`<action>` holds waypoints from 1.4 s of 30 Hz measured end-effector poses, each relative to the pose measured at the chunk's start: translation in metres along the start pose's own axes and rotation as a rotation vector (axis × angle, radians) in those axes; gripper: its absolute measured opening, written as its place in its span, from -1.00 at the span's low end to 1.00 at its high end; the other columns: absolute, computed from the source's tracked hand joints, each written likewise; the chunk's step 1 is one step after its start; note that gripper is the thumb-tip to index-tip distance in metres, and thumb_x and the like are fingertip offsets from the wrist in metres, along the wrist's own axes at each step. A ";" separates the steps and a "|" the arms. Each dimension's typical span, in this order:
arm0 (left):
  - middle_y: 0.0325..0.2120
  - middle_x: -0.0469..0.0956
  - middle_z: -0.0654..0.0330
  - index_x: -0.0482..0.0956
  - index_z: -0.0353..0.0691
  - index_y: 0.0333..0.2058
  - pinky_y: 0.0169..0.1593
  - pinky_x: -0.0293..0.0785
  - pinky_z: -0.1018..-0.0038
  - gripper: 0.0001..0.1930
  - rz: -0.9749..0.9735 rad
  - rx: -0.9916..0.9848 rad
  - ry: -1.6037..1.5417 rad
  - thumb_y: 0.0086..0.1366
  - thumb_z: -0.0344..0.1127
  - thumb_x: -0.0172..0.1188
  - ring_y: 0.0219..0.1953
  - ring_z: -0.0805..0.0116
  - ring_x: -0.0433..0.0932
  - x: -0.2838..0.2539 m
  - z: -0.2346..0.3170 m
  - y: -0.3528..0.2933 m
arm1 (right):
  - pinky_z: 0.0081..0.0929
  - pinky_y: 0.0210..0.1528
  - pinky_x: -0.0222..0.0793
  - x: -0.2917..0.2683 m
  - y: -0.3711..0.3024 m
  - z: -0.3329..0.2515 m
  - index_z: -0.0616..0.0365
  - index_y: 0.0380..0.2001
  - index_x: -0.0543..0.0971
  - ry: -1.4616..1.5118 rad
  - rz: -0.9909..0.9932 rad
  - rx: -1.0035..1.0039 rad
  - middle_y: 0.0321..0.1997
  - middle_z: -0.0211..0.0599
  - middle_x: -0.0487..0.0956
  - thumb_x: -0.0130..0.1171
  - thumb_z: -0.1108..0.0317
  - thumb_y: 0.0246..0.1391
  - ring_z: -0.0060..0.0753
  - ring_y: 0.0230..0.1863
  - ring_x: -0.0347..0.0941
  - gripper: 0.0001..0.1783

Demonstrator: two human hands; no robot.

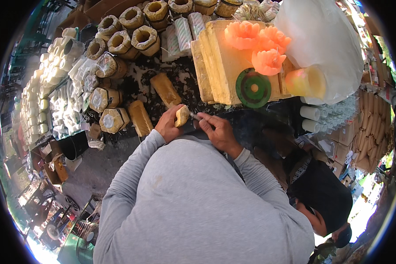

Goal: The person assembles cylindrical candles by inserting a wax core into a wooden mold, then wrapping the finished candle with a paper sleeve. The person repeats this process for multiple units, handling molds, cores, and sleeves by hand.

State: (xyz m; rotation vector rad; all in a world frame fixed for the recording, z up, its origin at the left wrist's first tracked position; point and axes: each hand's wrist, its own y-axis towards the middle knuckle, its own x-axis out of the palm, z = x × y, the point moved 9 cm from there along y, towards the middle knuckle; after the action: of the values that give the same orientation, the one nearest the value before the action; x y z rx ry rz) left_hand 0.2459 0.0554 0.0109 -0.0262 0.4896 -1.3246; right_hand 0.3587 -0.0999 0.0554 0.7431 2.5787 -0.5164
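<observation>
My left hand (166,125) is closed around a yellowish, block-like mould piece (182,116) with a pale, rough end, held close to my body at the table's near edge. Just to its right, my right hand (220,133) pinches a small knife-like tool (194,115), its tip pointing at the piece; whether it touches cannot be made out. Two similar yellow-brown mould pieces lie on the dark, flake-strewn table: one block (166,89) just beyond my left hand, another block (140,119) to its left.
Hexagonal hollow moulds (145,40) line the table's far left. A stack of yellow slabs (220,61) bears orange flower-shaped candles (269,61) and a green ring (253,87). A white plastic bag (321,39) stands far right. A person in black (323,193) is at the lower right.
</observation>
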 end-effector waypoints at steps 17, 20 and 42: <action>-0.10 0.60 0.15 0.49 -0.27 0.22 0.09 0.55 0.31 -0.36 0.353 -0.282 -0.552 0.10 -0.47 0.39 -0.05 0.24 0.60 -0.036 -0.071 -0.010 | 0.07 0.39 0.33 0.082 0.070 0.066 0.46 0.42 0.34 -0.198 0.128 0.112 0.26 0.40 0.52 0.16 0.34 0.34 0.43 0.34 0.41 -0.33; -0.21 0.58 0.25 0.53 -0.21 0.11 -0.02 0.57 0.34 -0.63 0.431 -0.381 -0.891 0.36 -0.36 0.36 -0.14 0.37 0.57 -0.031 -0.084 -0.014 | 0.04 0.41 0.33 0.085 0.061 0.016 0.42 0.45 0.32 -0.176 0.085 -0.187 0.29 0.34 0.53 0.26 0.15 0.36 0.39 0.36 0.41 -0.23; -0.21 0.72 -0.25 0.69 -0.40 -0.12 0.01 0.60 0.06 -0.42 0.676 -0.777 0.116 0.17 0.08 0.44 -0.10 -0.22 0.71 -0.062 -0.204 -0.143 | 0.11 0.05 0.56 0.197 0.130 -0.003 0.43 -0.15 0.64 -0.460 -0.244 -0.022 -0.16 0.46 0.68 0.27 0.04 0.23 0.45 -0.06 0.65 -0.47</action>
State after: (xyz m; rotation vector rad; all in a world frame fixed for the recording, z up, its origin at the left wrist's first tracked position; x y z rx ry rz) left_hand 0.0314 0.1281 -0.1098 -0.3938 0.9883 -0.4229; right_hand 0.2788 0.0859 -0.0660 0.2585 2.2420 -0.6465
